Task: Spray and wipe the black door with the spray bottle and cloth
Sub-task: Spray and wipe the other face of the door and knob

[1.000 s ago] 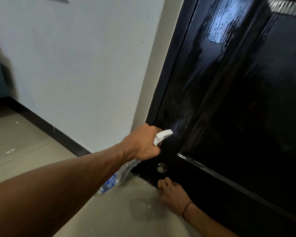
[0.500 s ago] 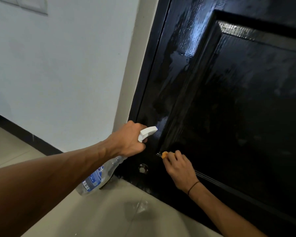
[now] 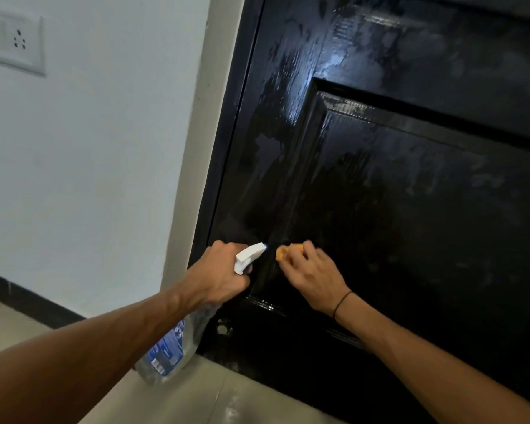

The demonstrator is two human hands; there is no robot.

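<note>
High on the far left, a white wall socket (image 3: 14, 41) sits in the pale wall (image 3: 104, 148), and a dark skirting strip (image 3: 28, 304) runs along the bottom edge down to the tiled floor (image 3: 214, 399). Moving right, the left hand (image 3: 218, 275) is curled tight around the neck of a clear spray bottle (image 3: 172, 350); its blue-labelled body hangs below the wrist, tilted toward the floor, while the white trigger head (image 3: 248, 257) sticks out above the knuckles and points at the door. Just beside the nozzle, the right hand (image 3: 312, 276) has its fingers bent over a small orange cloth (image 3: 285, 250), pressing it against the black door (image 3: 410, 209) near the lower left corner of the recessed panel. Only a little of the cloth peeks out past the fingertips. A thin dark band (image 3: 341, 304) circles that wrist. The glossy door fills the right side, streaked with wet smears and a bright glare patch higher up. Low on the door, below the two hands, there is a small round metal fitting (image 3: 224, 327).
</note>
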